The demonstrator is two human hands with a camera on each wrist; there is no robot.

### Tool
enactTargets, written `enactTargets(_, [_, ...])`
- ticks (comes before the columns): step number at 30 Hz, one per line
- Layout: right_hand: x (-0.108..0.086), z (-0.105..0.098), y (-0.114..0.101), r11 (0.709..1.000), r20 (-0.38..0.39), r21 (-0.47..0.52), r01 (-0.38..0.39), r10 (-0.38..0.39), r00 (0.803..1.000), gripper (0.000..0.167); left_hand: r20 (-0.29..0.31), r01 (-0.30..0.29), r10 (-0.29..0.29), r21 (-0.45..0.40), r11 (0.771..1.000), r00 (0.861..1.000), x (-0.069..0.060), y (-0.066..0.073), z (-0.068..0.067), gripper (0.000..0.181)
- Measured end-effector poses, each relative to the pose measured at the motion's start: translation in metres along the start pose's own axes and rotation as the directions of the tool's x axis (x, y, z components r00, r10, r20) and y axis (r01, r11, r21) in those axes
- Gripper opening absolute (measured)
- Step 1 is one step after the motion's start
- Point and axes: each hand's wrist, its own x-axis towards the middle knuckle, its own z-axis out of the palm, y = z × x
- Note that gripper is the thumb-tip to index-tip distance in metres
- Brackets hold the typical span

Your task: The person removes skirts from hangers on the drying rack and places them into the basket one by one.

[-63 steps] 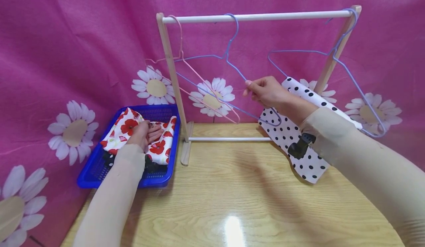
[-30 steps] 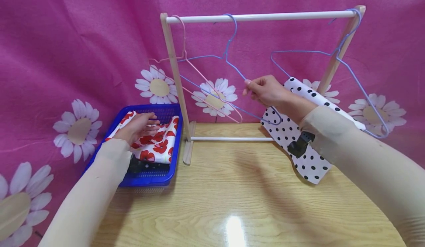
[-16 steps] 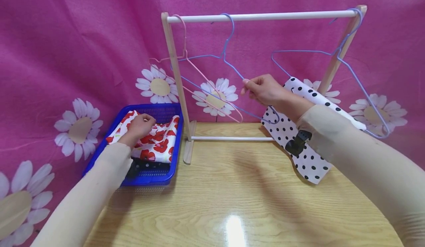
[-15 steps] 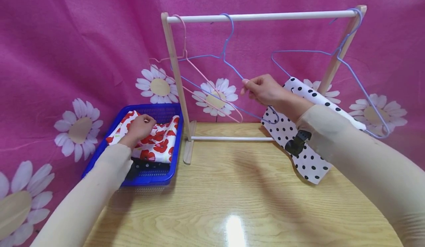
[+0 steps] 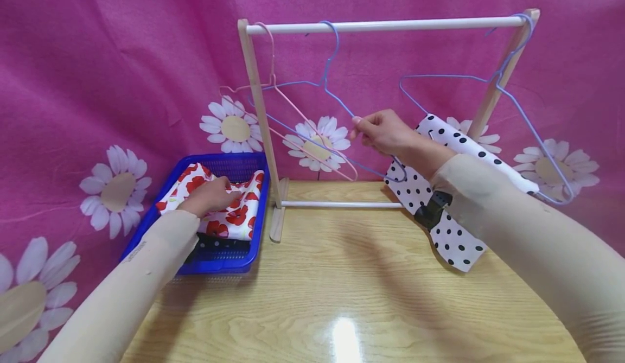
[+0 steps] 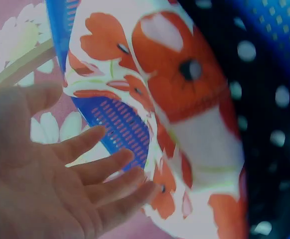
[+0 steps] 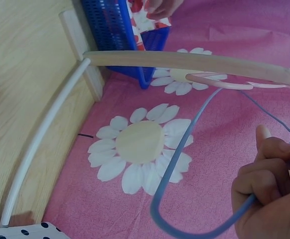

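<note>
Leftmost, my left hand (image 5: 212, 196), fingers spread, is over the red-flowered cloth (image 5: 236, 214) in the blue basket (image 5: 224, 266); touching or not, I cannot tell. Next, a wooden post (image 5: 257, 97) and pink hanger (image 5: 273, 64) stand between it and my right hand (image 5: 386, 132), pinching a blue hanger (image 5: 337, 98). Spotted cloth (image 5: 454, 243) hangs rightmost.

Backdrop (image 5: 146, 64): deep pink cloth, softly creased, straight ahead
Daisies (image 5: 114, 193): big white petals round pale yellowish centres, scattered across it
Tabletop (image 5: 303, 281): light wood, wavy grain
Glare (image 5: 345, 338): one white patch shining off the wood
</note>
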Motion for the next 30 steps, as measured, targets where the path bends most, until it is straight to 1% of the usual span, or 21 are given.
enactTargets(2, [0.001,0.000,0.000,1.000,0.005,0.004,0.000,0.000,1.000,0.044,0.049,0.017,-0.020,0.068,0.998,0.999,-0.001,0.002,-0.002,0.072])
enactTargets(4, [0.001,0.001,-0.001,1.000,0.007,0.005,-0.001,0.001,1.000,0.045,0.094,0.043,-0.054,0.118,0.992,0.994,-0.002,0.003,-0.004,0.083])
enactTargets(5, [0.001,0.001,-0.001,1.000,0.007,0.002,0.000,0.000,1.000,0.045,0.113,0.064,-0.080,0.137,0.989,0.990,-0.003,0.004,-0.005,0.088])
enactTargets(7, [0.002,0.001,-0.002,1.000,0.011,0.000,0.001,-0.001,1.000,0.045,0.151,0.121,-0.144,0.152,0.981,0.978,-0.005,0.007,-0.007,0.097])
enactTargets(8, [0.002,0.001,-0.003,1.000,0.014,-0.001,0.001,-0.001,1.000,0.045,0.166,0.158,-0.181,0.144,0.977,0.969,-0.006,0.008,-0.007,0.102])
enactTargets(11, [0.003,0.003,-0.004,1.000,0.021,0.001,-0.002,0.001,1.000,0.045,0.199,0.275,-0.290,0.096,0.957,0.936,-0.013,0.009,-0.009,0.111])
enactTargets(12, [0.003,0.004,-0.004,1.000,0.021,0.001,-0.003,0.003,1.000,0.045,0.205,0.308,-0.316,0.069,0.949,0.926,-0.015,0.010,-0.010,0.113])
enactTargets(14, [0.004,0.005,-0.005,1.000,0.020,0.002,-0.009,0.009,1.000,0.046,0.213,0.347,-0.344,0.023,0.938,0.915,-0.019,0.009,-0.011,0.116])
enactTargets(17, [0.004,0.006,-0.005,1.000,0.013,-0.002,-0.014,0.014,1.000,0.045,0.207,0.325,-0.328,0.049,0.944,0.922,-0.020,0.006,-0.010,0.117])
enactTargets(18, [0.005,0.006,-0.005,1.000,0.013,-0.007,-0.016,0.016,1.000,0.045,0.205,0.311,-0.320,0.073,0.947,0.925,-0.019,0.004,-0.010,0.117])
enactTargets(21, [0.006,0.006,-0.005,1.000,0.011,-0.017,-0.021,0.021,1.000,0.044,0.232,0.294,-0.319,0.136,0.946,0.919,-0.011,-0.001,-0.009,0.117])
enactTargets(24, [0.007,0.007,-0.006,1.000,0.014,-0.021,-0.019,0.020,1.000,0.045,0.327,0.314,-0.337,0.122,0.942,0.883,-0.001,-0.007,-0.005,0.119])
enactTargets(25, [0.008,0.008,-0.006,1.000,0.013,-0.019,-0.019,0.019,1.000,0.046,0.358,0.333,-0.348,0.106,0.937,0.867,0.001,-0.009,-0.003,0.119])
enactTargets(26, [0.008,0.008,-0.007,1.000,0.014,-0.017,-0.017,0.017,1.000,0.046,0.378,0.340,-0.352,0.102,0.935,0.856,0.002,-0.011,-0.002,0.119])
enactTargets(27, [0.009,0.008,-0.007,1.000,0.017,-0.015,-0.013,0.013,1.000,0.047,0.401,0.358,-0.361,0.086,0.930,0.842,0.003,-0.012,-0.001,0.117])
enactTargets(28, [0.009,0.009,-0.007,1.000,0.017,-0.013,-0.011,0.012,1.000,0.047,0.415,0.371,-0.367,0.073,0.926,0.833,0.004,-0.012,0.001,0.116])
enactTargets(29, [0.009,0.009,-0.008,1.000,0.016,-0.013,-0.010,0.011,1.000,0.047,0.409,0.375,-0.372,0.076,0.924,0.833,0.003,-0.013,0.001,0.115])
enactTargets(30, [0.009,0.009,-0.008,1.000,0.016,-0.014,-0.009,0.010,1.000,0.047,0.394,0.375,-0.377,0.087,0.923,0.838,0.002,-0.012,0.002,0.113])
